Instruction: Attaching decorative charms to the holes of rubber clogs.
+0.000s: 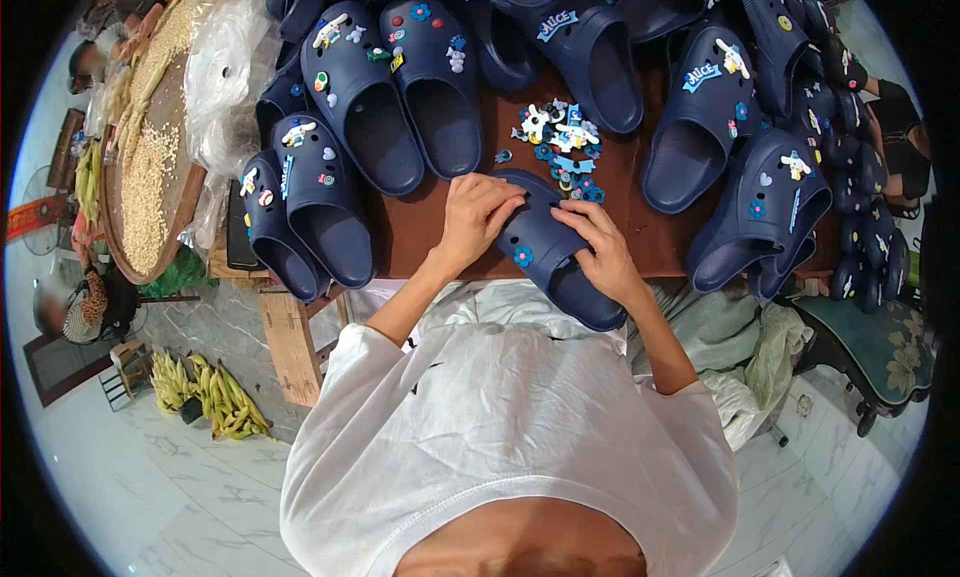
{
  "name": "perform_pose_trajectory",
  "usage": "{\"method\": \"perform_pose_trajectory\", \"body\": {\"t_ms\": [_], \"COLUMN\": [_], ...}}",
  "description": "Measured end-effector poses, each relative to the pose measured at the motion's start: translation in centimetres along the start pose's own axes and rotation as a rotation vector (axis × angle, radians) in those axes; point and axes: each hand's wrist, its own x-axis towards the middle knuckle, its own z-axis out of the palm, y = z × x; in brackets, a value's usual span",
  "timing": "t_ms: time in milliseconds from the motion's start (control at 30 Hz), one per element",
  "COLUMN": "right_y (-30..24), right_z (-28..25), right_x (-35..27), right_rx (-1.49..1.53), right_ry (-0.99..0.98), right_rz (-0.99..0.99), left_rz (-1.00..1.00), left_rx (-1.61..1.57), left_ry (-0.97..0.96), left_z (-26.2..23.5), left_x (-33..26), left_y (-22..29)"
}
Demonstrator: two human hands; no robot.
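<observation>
A navy blue clog (545,239) lies at a slant on the near edge of the brown table, its toe away from me. One blue flower charm (523,257) sits on its upper, beside bare holes. My left hand (472,215) is closed on the toe's left side, fingertips pressed together there; whether a charm is between them is hidden. Over the right side of the upper, my right hand (602,245) grips the clog, with part of the hand at the foot opening. Just beyond the toe is a pile of loose charms (565,142) in white, blue and black.
Decorated navy clogs (365,97) stand at the left, with more clogs (700,117) at the right and back. Clear plastic bags (228,77) and a round tray (185,212) of pale kernels are farther left. People sit at both sides. Corn cobs (225,397) lie on the floor.
</observation>
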Motion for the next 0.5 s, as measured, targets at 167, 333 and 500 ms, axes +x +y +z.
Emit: {"method": "perform_pose_trajectory", "body": {"t_ms": [167, 333, 500], "right_y": [-3.3, -4.5, -6.6], "right_z": [-1.6, -0.7, 0.2], "right_x": [0.2, 0.2, 0.3], "right_rx": [-0.084, -0.330, -0.368], "right_ry": [-0.081, -0.193, -0.174], "right_rz": [-0.035, -0.177, -0.164], "left_rz": [-0.060, -0.123, -0.214], "left_rx": [0.063, 0.049, -0.162], "left_ry": [-0.010, -0.029, -0.065], "left_z": [0.6, 2.5, 3.7], "left_x": [2.8, 5.0, 5.4], "left_y": [0.7, 0.2, -0.6]}}
